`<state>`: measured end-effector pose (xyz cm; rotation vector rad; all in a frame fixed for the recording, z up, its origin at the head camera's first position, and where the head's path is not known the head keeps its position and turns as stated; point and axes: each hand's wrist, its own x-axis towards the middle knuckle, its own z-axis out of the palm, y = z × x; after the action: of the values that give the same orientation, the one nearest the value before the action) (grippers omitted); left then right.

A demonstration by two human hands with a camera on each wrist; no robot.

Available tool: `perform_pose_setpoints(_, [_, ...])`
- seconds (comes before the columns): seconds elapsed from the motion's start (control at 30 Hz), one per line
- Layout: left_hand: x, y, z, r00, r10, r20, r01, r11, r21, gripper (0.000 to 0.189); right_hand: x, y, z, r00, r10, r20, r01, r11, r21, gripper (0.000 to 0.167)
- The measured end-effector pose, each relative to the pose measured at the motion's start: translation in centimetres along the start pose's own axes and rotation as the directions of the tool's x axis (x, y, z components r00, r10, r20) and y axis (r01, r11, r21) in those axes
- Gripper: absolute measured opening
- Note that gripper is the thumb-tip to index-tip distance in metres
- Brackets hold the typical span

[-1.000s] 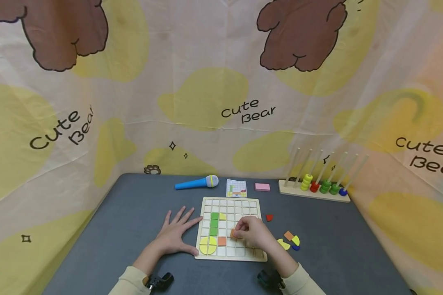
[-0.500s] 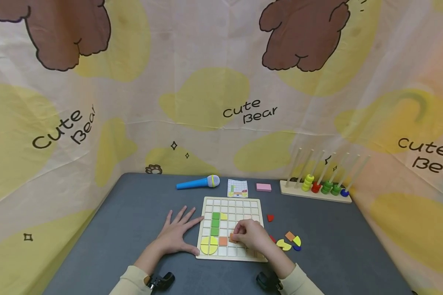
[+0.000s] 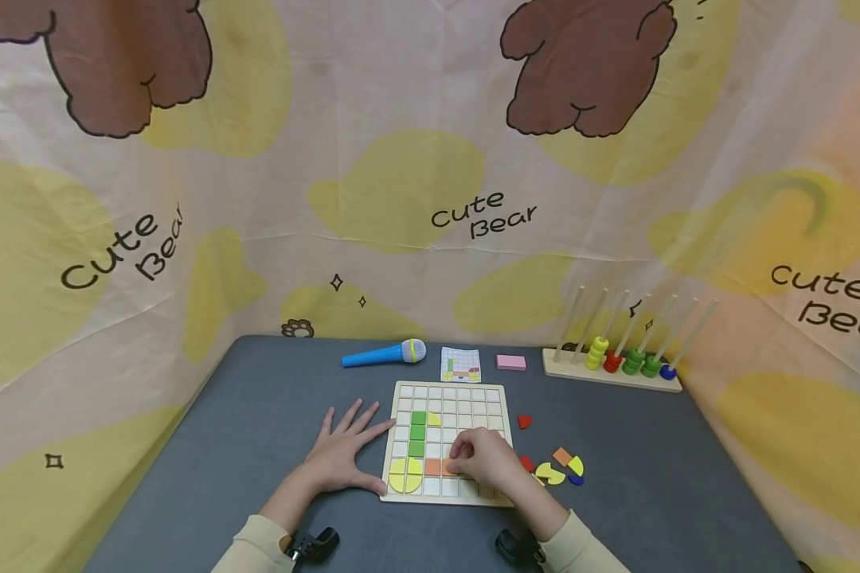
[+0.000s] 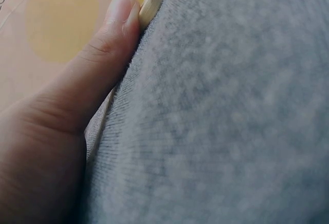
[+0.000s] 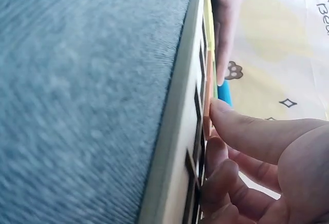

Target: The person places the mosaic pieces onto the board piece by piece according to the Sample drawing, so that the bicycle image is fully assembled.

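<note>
A grid board (image 3: 466, 394) with white squares lies on the dark table. My right hand (image 3: 489, 459) bends over its lower middle, thumb and fingertips at an orange square tile (image 3: 447, 467) lying flush beside another orange tile (image 3: 432, 467). In the right wrist view, the thumb (image 5: 247, 129) sits on the orange tile (image 5: 208, 108), with curled fingers close by its near end. My left hand (image 3: 344, 454) spreads flat on the table left of the board, its thumb (image 4: 121, 16) against the board's edge. Green tiles (image 3: 418, 434) and a yellow circle of quarter pieces (image 3: 404, 476) fill other squares.
Loose pieces lie right of the board: red (image 3: 525, 421), orange (image 3: 562, 456), yellow (image 3: 550, 474) and blue (image 3: 576, 480). Behind it are a blue toy microphone (image 3: 383, 354), a pattern card (image 3: 461, 365), a pink block (image 3: 511, 363) and a peg stand with rings (image 3: 611, 370).
The orange tile in my right fingers has gone from tilted over the board to lying flat beside the other orange tile. My left hand has stayed in place.
</note>
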<state>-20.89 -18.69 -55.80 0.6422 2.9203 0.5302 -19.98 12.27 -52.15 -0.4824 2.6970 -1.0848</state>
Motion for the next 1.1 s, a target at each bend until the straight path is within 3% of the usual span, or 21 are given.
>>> perform_pose_setpoints(0.57, [0.2,-0.3,0.3,1.000,0.008,-0.003,-0.008,1.000,0.005,0.113,-1.1,0.5,-4.1,0.993,0.080,-0.087,-0.074,0.995,0.063,0.012])
perform_pose_setpoints(0.83, [0.3,-0.3,0.3,1.000,-0.003,0.009,0.003,1.000,0.022,0.116,-1.7,1.4,-5.3,0.976,0.145,-0.163,-0.136,0.988,0.066,0.013])
perform_pose_setpoints(1.1, [0.3,-0.4,0.4,1.000,-0.014,0.019,0.014,0.999,0.033,0.115,-2.7,2.3,-7.1,0.959,0.215,-0.188,-0.206,0.976,0.066,0.011])
